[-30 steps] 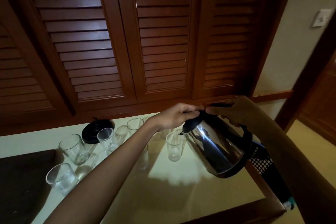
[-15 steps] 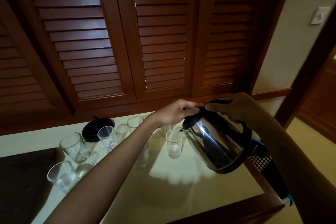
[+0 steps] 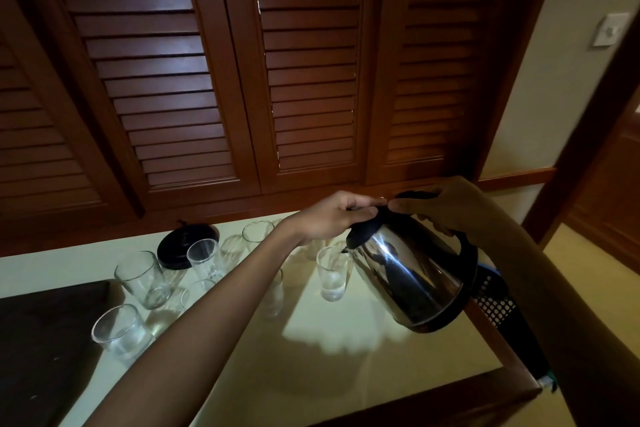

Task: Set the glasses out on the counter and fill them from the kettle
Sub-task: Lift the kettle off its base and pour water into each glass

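Kettle: a steel electric kettle (image 3: 408, 274) with black lid and handle, held in the air above the right part of the surface (image 3: 363, 374), tipped with its spout down to the left.
Right hand: the right hand (image 3: 446, 208) wraps the black handle from above, its fingers (image 3: 440, 227) curled shut around it.
Left hand: the left hand (image 3: 332, 217) rests on the black lid, fingers pressed together and laid flat over it; its forearm crosses the view from the lower left.
Glass under spout: a clear glass (image 3: 333, 272) stands upright just below the spout; whether water is running I cannot tell.
Other glasses: several clear tumblers stand left of it, among them one (image 3: 143, 279) near a dark tray (image 3: 45, 340), one (image 3: 119, 331) at the tray's edge, one (image 3: 205, 258) before the kettle base (image 3: 183, 244), and one (image 3: 258, 232) further back; the forearm hides parts of two more.
Behind: louvred wooden doors (image 3: 304, 62) run along the surface's far edge.
Right edge: a black perforated object (image 3: 493, 305) sits behind the kettle, partly hidden.
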The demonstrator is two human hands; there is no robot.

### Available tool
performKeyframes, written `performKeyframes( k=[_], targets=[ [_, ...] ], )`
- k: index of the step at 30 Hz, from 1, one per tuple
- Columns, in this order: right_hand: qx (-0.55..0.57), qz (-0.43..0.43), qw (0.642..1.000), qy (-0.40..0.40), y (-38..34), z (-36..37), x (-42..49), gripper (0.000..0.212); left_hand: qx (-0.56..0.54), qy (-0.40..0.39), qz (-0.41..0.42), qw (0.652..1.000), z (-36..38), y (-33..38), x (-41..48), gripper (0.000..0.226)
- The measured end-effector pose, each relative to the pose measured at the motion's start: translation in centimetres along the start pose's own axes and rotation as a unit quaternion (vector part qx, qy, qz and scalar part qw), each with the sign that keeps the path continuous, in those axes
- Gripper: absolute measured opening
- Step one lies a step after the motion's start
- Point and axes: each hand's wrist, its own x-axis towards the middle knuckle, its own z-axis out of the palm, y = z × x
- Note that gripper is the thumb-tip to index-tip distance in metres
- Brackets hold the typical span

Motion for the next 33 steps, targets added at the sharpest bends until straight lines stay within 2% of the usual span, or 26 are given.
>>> performKeyframes(
  k=[3,7,13,18,24,26,30,33],
  targets=[
    [0.002,-0.012,1.0,0.002,-0.1,0.0,-0.1,0.09,-0.001,-0.016,0.006,1.0,-0.1,0.2,-0.1,0.039],
    [0.005,-0.003,1.0,-0.003,-0.4,-0.1,-0.3,0.082,-0.003,-0.015,0.003,1.0,-0.2,0.1,0.0,0.039],
    [0.013,-0.004,1.0,-0.004,-0.1,-0.1,-0.1,0.093,-0.014,-0.013,-0.001,1.0,-0.2,-0.5,0.2,0.04],
    [0.014,-0.009,1.0,-0.003,0.0,0.1,0.3,0.082,-0.019,-0.01,-0.002,1.0,-0.2,-0.5,0.3,0.04],
    [-0.004,-0.017,1.0,-0.002,0.2,0.1,0.7,0.044,-0.019,-0.019,0.001,1.0,-0.1,-0.1,-0.1,0.04],
    [-0.008,-0.018,1.0,-0.002,0.1,0.1,0.7,0.042,-0.016,-0.023,0.001,1.0,-0.1,0.1,-0.2,0.04],
    [-0.017,-0.025,1.0,-0.004,0.2,0.1,0.7,0.052,-0.021,-0.008,-0.001,1.0,0.0,-0.2,0.0,0.04],
    [-0.021,-0.033,0.999,-0.001,0.2,0.1,0.6,0.042,-0.026,-0.009,-0.006,1.0,0.0,-0.2,0.1,0.04]
  ],
)
